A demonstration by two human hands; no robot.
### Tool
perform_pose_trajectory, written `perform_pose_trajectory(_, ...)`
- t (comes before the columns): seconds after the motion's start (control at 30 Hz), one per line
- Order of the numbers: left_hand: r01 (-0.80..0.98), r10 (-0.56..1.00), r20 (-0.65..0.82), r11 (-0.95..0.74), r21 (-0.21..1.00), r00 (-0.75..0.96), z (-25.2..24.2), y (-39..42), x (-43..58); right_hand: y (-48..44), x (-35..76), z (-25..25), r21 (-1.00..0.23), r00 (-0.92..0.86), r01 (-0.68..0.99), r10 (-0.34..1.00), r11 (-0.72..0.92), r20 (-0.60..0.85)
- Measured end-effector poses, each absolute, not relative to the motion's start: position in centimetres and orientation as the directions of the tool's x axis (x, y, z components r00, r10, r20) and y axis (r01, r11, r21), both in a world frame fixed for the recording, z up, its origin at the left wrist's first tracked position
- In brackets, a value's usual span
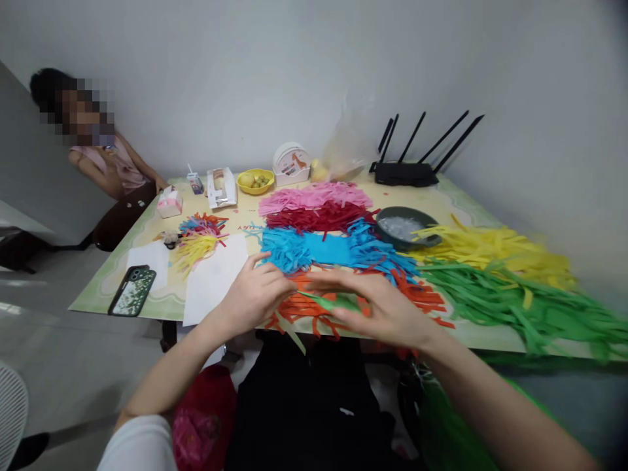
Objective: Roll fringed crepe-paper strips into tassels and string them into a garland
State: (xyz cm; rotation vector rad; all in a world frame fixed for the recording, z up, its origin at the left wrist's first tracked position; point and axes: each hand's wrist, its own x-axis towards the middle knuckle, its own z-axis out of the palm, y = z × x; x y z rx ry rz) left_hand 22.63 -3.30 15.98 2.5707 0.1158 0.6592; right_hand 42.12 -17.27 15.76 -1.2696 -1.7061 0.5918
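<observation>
My left hand is closed in a pinch on the narrow end of a green paper strip above the table's front edge. A pale yellowish strip hangs below those fingers. To its right, my right hand has its fingers stretched out, thumb apart from them, around the wider part of the green strip. Whether the thumb presses on it, I cannot tell. Orange fringed paper lies beneath both hands. Just behind is blue fringed paper, with dark red fringe and pink fringe farther back.
Green fringe, yellow fringe and a dark bowl lie right. A black router stands at the back. Left are a phone, white paper and a multicoloured tassel. A person sits beyond the table's left end.
</observation>
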Motion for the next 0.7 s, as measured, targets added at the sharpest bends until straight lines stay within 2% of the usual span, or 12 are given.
perform_pose_trajectory(0.1, -0.104, 0.082, 0.535, -0.946, 0.308, 0.841, 15.1, -2.9, 22.2, -16.3, 42.1, 15.5, -0.942, -0.043, 0.29, 0.986, 0.169, 0.164)
perform_pose_trajectory(0.17, -0.115, 0.039, 0.557, -0.964, 0.238, 0.829, 14.5, -2.6, 22.0, -15.7, 41.5, 15.0, -0.989, -0.089, 0.124, 0.994, 0.079, 0.068)
perform_pose_trajectory(0.23, -0.074, 0.06, 0.586, -0.977, 0.201, 0.808, 13.6, -2.4, 21.9, -15.4, 40.7, 14.3, -0.999, -0.098, -0.034, 0.995, 0.013, 0.016)
perform_pose_trajectory(0.33, 0.026, 0.171, 0.667, -0.975, 0.222, 0.726, 12.2, -2.6, 22.3, -15.4, 39.6, 13.4, -0.987, 0.021, -0.163, 1.0, 0.001, -0.002)
perform_pose_trajectory(0.4, 0.057, 0.274, 0.71, -0.948, 0.313, 0.649, 11.6, -3.2, 23.0, -15.4, 39.2, 13.1, -0.976, 0.089, -0.213, 0.996, 0.049, 0.03)
perform_pose_trajectory(0.5, 0.021, 0.485, 0.692, -0.826, 0.563, 0.535, 11.3, -4.9, 24.4, -14.9, 39.3, 13.0, -0.963, 0.156, -0.2, 0.976, 0.179, 0.149)
perform_pose_trajectory(0.6, -0.077, 0.687, 0.504, -0.55, 0.831, 0.523, 11.8, -6.3, 25.7, -14.2, 40.0, 13.2, -0.952, 0.273, -0.001, 0.916, 0.305, 0.294)
perform_pose_trajectory(0.7, -0.119, 0.752, 0.34, -0.334, 0.935, 0.565, 12.1, -6.7, 26.8, -13.7, 40.3, 13.1, -0.91, 0.346, 0.215, 0.844, 0.354, 0.41)
